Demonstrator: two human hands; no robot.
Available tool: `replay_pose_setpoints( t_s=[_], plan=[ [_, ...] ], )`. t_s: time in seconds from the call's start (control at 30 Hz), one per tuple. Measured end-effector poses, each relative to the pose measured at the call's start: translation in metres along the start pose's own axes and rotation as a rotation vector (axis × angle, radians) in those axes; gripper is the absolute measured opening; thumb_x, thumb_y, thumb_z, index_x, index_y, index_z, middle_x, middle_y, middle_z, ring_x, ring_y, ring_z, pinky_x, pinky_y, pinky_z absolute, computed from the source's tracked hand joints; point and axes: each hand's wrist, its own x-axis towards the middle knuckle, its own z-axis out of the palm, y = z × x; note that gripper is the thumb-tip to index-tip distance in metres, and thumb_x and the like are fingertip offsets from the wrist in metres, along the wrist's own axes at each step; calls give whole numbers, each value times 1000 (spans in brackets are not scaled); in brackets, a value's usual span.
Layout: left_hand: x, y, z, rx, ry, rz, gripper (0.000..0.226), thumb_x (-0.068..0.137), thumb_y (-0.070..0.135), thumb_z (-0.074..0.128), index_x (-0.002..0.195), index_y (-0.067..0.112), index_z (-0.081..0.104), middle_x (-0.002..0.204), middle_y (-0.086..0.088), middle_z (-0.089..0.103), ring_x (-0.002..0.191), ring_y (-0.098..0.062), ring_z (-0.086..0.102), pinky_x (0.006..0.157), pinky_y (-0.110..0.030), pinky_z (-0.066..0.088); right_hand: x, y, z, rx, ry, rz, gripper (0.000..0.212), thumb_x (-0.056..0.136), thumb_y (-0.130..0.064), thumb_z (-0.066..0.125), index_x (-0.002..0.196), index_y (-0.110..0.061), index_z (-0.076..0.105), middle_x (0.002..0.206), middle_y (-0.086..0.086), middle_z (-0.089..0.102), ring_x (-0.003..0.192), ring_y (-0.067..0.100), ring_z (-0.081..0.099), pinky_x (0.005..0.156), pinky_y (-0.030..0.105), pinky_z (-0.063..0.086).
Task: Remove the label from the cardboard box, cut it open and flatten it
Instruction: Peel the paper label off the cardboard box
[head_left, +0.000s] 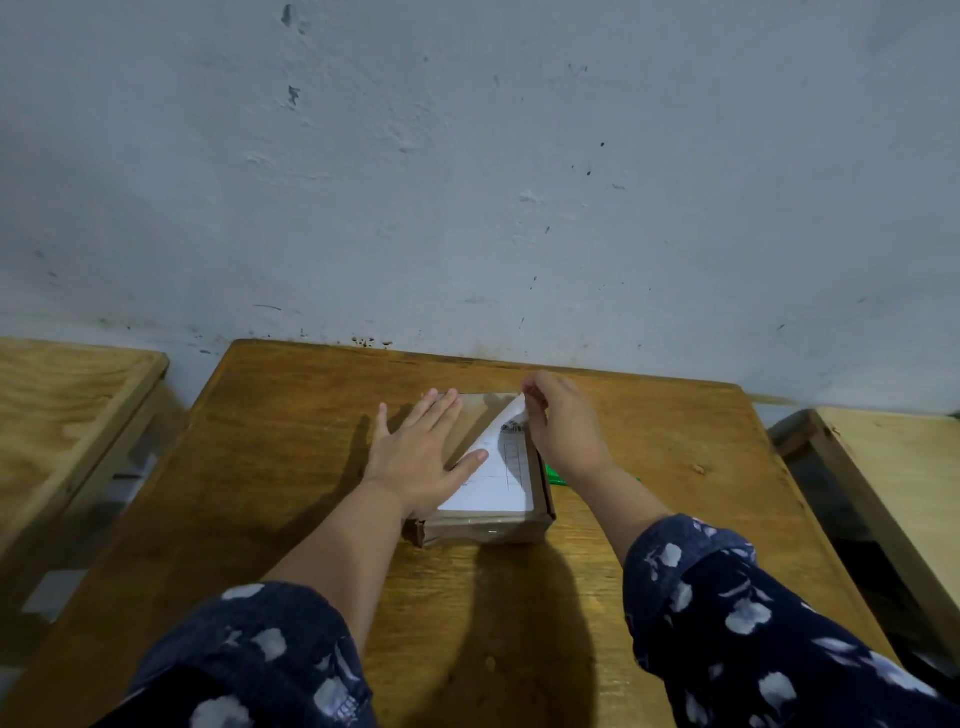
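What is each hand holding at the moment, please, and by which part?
The right hand pinches the label by its lifted far corner. The left hand grips nothing; it lies flat on the box.

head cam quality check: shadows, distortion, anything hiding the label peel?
Head view: dim, flat light; a dark shadow falls on the table near the box; wide-angle bending curves the table edges; the left hand covers part of the label; the right hand pinches its lifted corner, print too blurred to read.
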Motion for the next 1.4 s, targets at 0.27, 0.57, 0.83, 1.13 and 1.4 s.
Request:
replay_pose_setpoints(
  t_s=[0.27,0.57,0.83,1.13,1.4],
  plan=[
    [2,0,1,59,0,16,93,78,83,14,151,29,-7,159,12,-12,145,-9,-16,113,-61,-9,0,-16,-19,-43,65,-44,15,92,-13,54,99,-16,66,74,-16,46,81,12,48,63,23,37],
    [-20,-2,-4,-168,77,33,61,95,58,16,151,33,16,158,11,15,145,-4,-2,116,-52,-11,4,-19,2,-128,-33,33,37,95,-31,47,130,-24,55,110,0,57,97,14,31,82,24,25],
    [-29,5,-4,-323,92,-66,52,100,46,23,150,30,21,157,13,16,145,-2,4,119,-44,1,7,-18,-11,-256,-239,-67,45,99,-35,35,144,-28,33,99,-2,42,96,17,36,89,36,36],
    [-32,9,-1,-345,112,-88,48,103,36,23,150,28,23,157,11,17,145,-3,2,120,-44,2,5,-21,-10,-77,-209,-6,12,90,-38,52,102,-36,54,109,-9,54,108,16,42,86,34,30],
    [-34,6,3,-174,61,-47,67,93,60,6,152,29,5,158,13,-2,144,-3,-10,118,-51,-7,2,-19,-21,-182,-288,-47,24,85,-47,60,100,-32,71,110,0,46,108,19,34,97,40,35]
  ],
)
